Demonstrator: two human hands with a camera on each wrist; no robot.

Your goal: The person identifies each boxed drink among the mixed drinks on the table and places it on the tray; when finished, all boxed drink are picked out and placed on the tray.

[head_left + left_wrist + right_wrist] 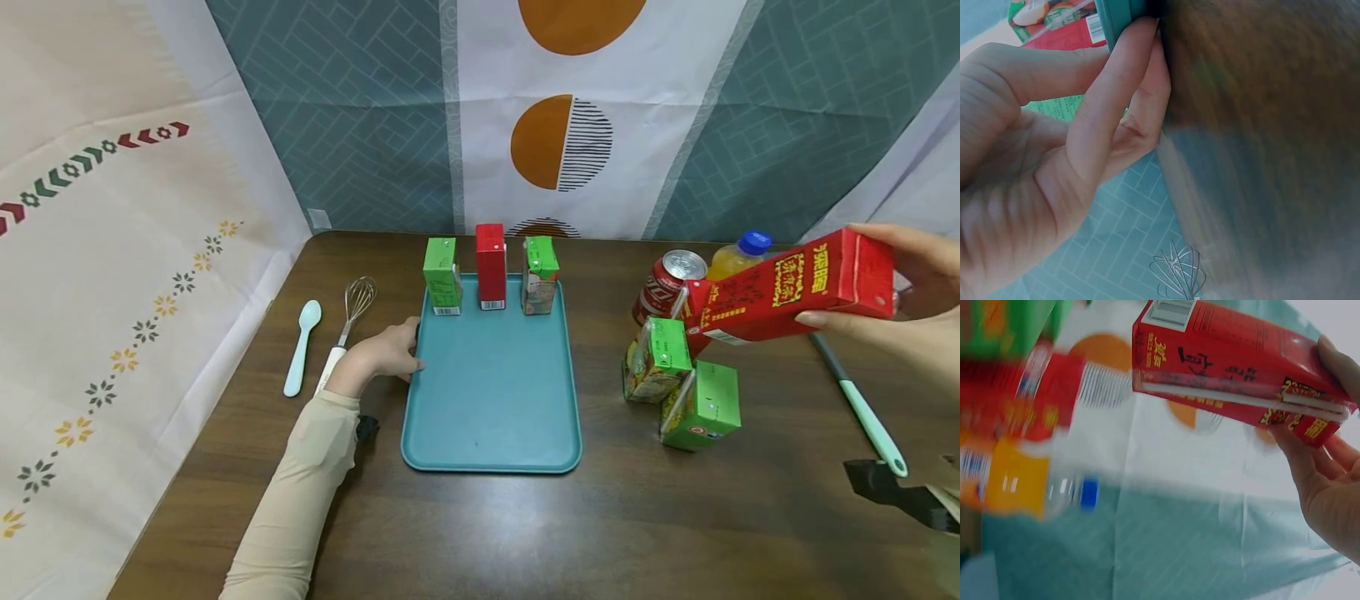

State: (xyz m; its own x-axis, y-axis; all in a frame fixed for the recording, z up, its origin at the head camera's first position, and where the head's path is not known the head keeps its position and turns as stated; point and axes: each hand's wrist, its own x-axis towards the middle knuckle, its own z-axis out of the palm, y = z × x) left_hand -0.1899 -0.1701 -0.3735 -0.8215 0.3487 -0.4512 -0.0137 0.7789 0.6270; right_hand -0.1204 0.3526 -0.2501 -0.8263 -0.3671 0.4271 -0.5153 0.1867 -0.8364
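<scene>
My right hand [926, 283] grips a red drink carton [795, 287] by one end, thumb and fingers on opposite sides. The carton is tilted almost flat above the right part of the table. In the right wrist view a wrapped straw [1241, 397] runs along its side. My left hand [386, 350] pinches the left rim of a teal tray [491, 400], with the rim between thumb and fingers in the left wrist view. Along the tray's far edge stand a green carton [442, 279], a red carton [491, 267] and a green-topped carton [540, 275].
Right of the tray stand two green cartons, a nearer one [705, 408] and another [658, 358]. A soda can [667, 283] and a blue-capped orange bottle [738, 257] are behind. A green-handled utensil [870, 425] lies far right. A spoon [302, 350] and a whisk [352, 308] lie left.
</scene>
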